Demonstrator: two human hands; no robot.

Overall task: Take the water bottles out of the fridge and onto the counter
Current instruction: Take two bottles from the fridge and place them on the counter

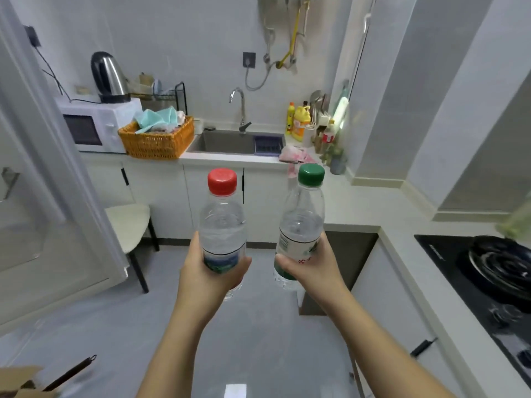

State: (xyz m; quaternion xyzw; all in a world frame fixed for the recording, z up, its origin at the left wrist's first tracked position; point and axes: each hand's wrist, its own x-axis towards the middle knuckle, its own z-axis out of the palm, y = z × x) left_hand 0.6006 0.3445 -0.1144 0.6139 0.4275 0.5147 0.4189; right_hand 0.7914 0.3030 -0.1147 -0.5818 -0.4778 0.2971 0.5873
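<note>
My left hand (208,275) grips a clear water bottle with a red cap (222,219) around its lower labelled part, holding it upright over the floor. My right hand (309,267) grips a second clear bottle with a green cap (303,216), tilted slightly left. Both bottles are held out in front of me at mid-frame. The white counter (359,208) runs along the far wall and down the right side. The open fridge door (57,196) stands at the left edge; the fridge's inside is not in view.
An orange wicker basket (158,139), a microwave (94,127) with a kettle (110,77) on top, and a sink (230,142) line the far counter. Detergent bottles (300,122) stand right of the sink. A black hob with a pan (500,268) sits at right. A stool (129,225) stands by the cabinets.
</note>
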